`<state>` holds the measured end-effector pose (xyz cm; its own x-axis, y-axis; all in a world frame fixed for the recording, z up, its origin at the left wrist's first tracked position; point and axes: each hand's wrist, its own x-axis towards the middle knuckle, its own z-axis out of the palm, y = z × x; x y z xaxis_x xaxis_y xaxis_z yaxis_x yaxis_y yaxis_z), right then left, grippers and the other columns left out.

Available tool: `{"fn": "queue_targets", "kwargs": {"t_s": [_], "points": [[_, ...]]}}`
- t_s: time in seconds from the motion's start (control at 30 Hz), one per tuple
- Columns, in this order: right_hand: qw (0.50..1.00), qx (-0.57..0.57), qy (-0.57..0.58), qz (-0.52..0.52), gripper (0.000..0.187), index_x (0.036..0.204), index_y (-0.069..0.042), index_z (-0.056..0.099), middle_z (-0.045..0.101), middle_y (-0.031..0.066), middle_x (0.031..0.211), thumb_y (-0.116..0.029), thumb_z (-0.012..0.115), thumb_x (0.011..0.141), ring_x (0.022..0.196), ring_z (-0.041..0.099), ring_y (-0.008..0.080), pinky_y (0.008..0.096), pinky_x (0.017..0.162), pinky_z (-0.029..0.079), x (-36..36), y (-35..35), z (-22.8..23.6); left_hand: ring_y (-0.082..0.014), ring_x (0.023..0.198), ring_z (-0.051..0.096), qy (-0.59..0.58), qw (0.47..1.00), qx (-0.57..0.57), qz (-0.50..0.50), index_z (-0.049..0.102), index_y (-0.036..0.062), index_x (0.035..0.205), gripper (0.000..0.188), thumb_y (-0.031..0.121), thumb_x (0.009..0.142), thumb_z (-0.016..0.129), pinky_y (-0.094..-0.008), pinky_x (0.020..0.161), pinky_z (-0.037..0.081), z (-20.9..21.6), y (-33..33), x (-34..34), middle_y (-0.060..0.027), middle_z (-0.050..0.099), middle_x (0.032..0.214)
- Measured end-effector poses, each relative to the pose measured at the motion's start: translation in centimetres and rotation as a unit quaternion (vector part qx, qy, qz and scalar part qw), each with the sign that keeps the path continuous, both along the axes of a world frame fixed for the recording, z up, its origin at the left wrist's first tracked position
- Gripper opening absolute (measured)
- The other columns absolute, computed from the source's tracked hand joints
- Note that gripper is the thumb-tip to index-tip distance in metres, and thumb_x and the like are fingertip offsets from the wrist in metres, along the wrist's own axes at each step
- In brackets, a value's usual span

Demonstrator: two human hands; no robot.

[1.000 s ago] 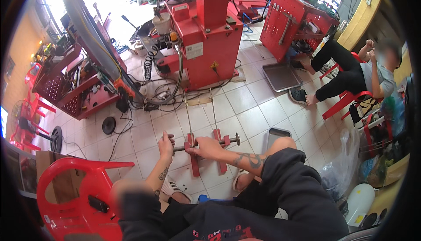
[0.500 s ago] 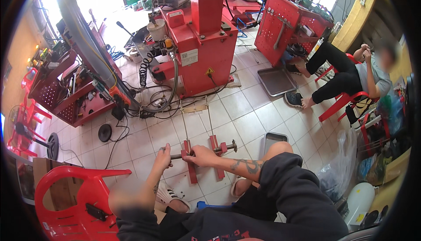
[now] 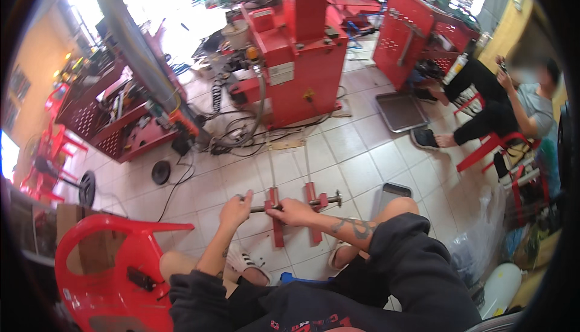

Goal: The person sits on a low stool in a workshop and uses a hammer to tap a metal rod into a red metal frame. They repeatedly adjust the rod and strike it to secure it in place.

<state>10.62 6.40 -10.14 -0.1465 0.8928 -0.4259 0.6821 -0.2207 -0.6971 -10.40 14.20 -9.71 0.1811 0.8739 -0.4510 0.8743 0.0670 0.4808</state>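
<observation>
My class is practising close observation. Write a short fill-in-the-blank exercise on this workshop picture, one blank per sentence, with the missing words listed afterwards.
1. The hand by the left end of the metal rod is the wearer's ____ one.
2. The rod crosses two parallel bars, both coloured ____.
3. The small boxy object on the red plastic chair is coloured ____.
4. The seated person is on the picture's ____ side.

Missing words: left; red; black; right.
</observation>
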Motion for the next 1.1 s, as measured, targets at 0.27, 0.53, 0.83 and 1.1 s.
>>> {"fn": "queue_targets", "kwargs": {"t_s": [0.27, 0.53, 0.83, 1.1], "points": [[1.000, 0.000, -0.016, -0.007, 0.065, 0.100, 0.003, 0.067, 0.070, 0.0209, 0.094, -0.060, 0.061, 0.090, 0.088, 0.068, 0.0350, 0.0429, 0.077, 0.052, -0.2, -0.1, 2.9, -0.0376, 0.080, 0.070, -0.091, 0.996, -0.013, -0.012, 0.064, -0.0101, 0.108, 0.075, 0.062, 0.097, 0.044, -0.0446, 0.076, 0.054, -3.4, 0.4, -0.5, -0.0284, 0.069, 0.084], [1.000, 0.010, 0.022, 0.001, 0.064, 0.100, 0.006, 0.063, 0.068, 0.0238, 0.093, -0.057, 0.061, 0.092, 0.086, 0.067, 0.0356, 0.0422, 0.078, 0.052, 0.0, 0.0, 1.6, -0.0269, 0.062, 0.068, -0.054, 0.990, -0.111, 0.060, 0.060, -0.0079, 0.117, 0.081, 0.067, 0.097, 0.037, -0.0398, 0.065, 0.054, -0.6, 0.1, 0.3, -0.0137, 0.065, 0.064], [0.999, 0.007, 0.032, 0.009, 0.060, 0.099, 0.002, 0.061, 0.068, 0.0210, 0.093, -0.058, 0.062, 0.091, 0.088, 0.066, 0.0363, 0.0435, 0.079, 0.051, 0.0, 0.4, 0.4, -0.0293, 0.081, 0.071, -0.001, 0.999, -0.001, 0.038, 0.069, 0.0044, 0.106, 0.070, 0.066, 0.097, 0.037, -0.0435, 0.077, 0.052, 1.4, -0.3, 0.0, -0.0092, 0.069, 0.067], [0.999, 0.029, 0.034, 0.016, 0.060, 0.099, 0.000, 0.061, 0.069, 0.0210, 0.093, -0.059, 0.062, 0.090, 0.089, 0.067, 0.0371, 0.0438, 0.080, 0.051, 0.1, 0.4, 0.7, -0.0294, 0.073, 0.071, -0.125, 0.987, 0.072, 0.068, 0.067, -0.0007, 0.111, 0.055, 0.051, 0.096, 0.055, -0.0410, 0.069, 0.053, 1.1, 0.2, 0.3, -0.0145, 0.068, 0.068]]}}
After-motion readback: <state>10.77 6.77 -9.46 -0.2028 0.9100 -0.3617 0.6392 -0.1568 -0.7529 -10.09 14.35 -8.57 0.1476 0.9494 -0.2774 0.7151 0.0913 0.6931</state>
